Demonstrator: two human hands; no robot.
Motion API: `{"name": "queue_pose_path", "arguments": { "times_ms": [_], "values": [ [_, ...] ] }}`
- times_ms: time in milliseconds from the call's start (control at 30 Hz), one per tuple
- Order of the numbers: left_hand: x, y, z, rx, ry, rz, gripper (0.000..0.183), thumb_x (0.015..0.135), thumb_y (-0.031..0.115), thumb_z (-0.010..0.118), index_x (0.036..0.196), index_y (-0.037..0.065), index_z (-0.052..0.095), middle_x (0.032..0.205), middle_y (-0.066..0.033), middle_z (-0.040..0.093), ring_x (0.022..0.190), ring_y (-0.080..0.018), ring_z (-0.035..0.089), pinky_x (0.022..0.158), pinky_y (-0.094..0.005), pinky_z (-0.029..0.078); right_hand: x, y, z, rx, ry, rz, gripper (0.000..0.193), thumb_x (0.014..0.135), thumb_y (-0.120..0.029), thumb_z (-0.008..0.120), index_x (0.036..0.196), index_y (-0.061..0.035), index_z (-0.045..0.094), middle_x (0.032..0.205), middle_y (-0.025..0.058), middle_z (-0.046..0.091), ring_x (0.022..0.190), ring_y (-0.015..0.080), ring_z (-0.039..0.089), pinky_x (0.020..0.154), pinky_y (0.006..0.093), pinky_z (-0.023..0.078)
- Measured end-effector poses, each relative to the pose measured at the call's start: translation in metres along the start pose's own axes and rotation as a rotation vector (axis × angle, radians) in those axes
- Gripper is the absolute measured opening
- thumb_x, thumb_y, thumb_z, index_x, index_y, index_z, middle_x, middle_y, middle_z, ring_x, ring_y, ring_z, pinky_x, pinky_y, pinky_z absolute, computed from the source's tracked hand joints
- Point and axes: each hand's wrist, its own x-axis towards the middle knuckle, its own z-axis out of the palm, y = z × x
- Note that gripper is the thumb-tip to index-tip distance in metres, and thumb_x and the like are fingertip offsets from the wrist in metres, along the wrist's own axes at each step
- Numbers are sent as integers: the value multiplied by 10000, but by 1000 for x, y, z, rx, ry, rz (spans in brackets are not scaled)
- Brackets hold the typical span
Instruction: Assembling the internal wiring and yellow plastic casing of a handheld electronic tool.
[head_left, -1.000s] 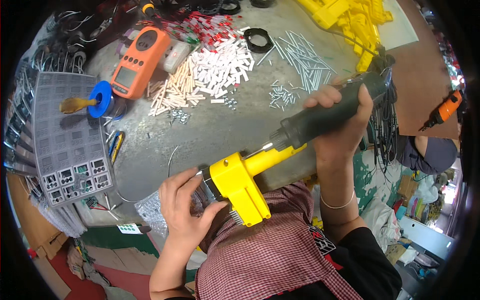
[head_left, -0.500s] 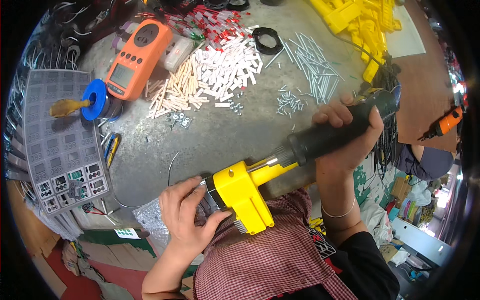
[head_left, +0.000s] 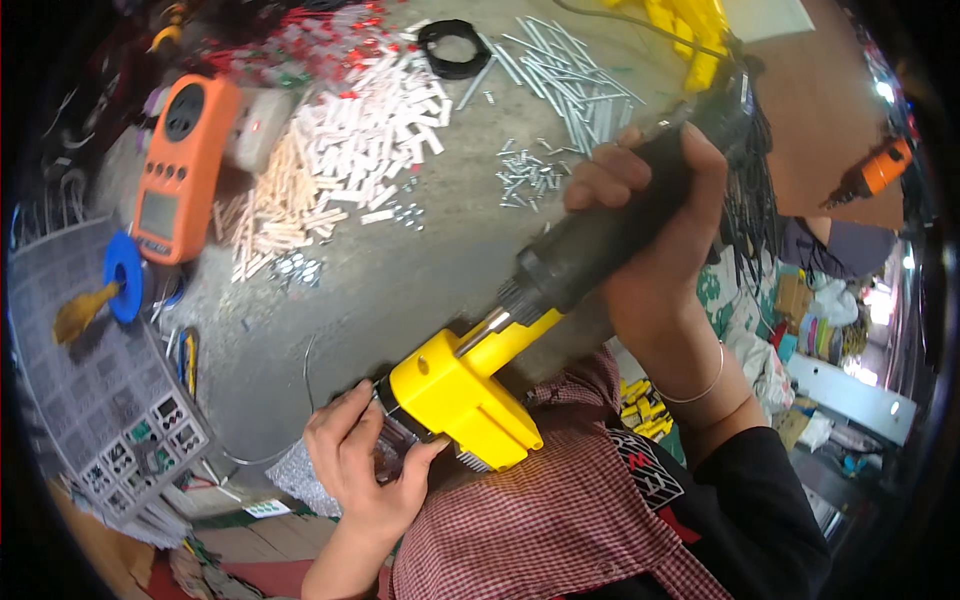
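Observation:
A yellow plastic housing (head_left: 455, 395) with a dark, partly clear end piece is held close in front of the checked apron. My left hand (head_left: 365, 460) is closed on its left end, thumb below and fingers above. My right hand (head_left: 660, 220) wraps round a black electric screwdriver (head_left: 570, 255), which slants down to the left. Its metal bit lies along the housing's upper side, with the tip hidden at the yellow body. A row of metal pins shows at the housing's lower edge.
Piles of white and beige strips (head_left: 370, 125), long metal rods (head_left: 575, 85) and small screws (head_left: 530, 178) lie on the grey bench. An orange meter (head_left: 185, 170), a blue spool (head_left: 124, 277) and a gridded tray (head_left: 80, 350) stand left. An orange tool (head_left: 880, 170) lies at right.
The view has swung, so the bench things sit further left in the picture. The housing and screwdriver appear slightly left and more steeply slanted. Both hands keep their grip.

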Motion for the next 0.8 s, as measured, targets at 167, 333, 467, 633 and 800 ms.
{"name": "queue_pose_path", "arguments": {
  "times_ms": [167,333,467,633,800],
  "values": [
    [-3,-4,2,3,-14,-14,567,734,346,792,1054,-68,574,1142,-246,593,981,-359,568,870,-439,437,2,-1,-4,37,14,24,417,801,-514,610,904,-119,524,687,-12,478,644,166,500,719,351,438],
    [-6,-6,0,29,-40,-5,579,734,336,792,1080,-77,580,1151,-243,593,997,-348,565,877,-435,434,-1,2,1,-24,40,-15,402,840,-500,575,905,-106,525,682,-38,450,633,135,468,706,326,428],
    [-6,-6,0,4,-28,7,569,743,329,788,1088,-72,578,1157,-240,592,1000,-349,563,878,-432,434,-2,1,1,-18,20,-12,389,882,-485,540,903,-97,529,685,-66,426,630,99,436,704,295,418],
    [-6,-7,-1,15,-50,10,573,754,339,786,1096,-66,567,1165,-240,590,1000,-347,562,880,-430,433,0,-2,-4,30,15,19,420,845,-517,559,906,-103,525,684,-43,464,640,131,486,715,325,437],
    [-4,-7,-2,28,-62,23,581,760,354,785,1099,-63,564,1165,-239,592,1000,-343,562,882,-431,431,-1,-1,-3,27,5,-2,407,880,-494,542,915,-88,548,689,-65,442,640,105,450,719,301,427]
  ]
}}
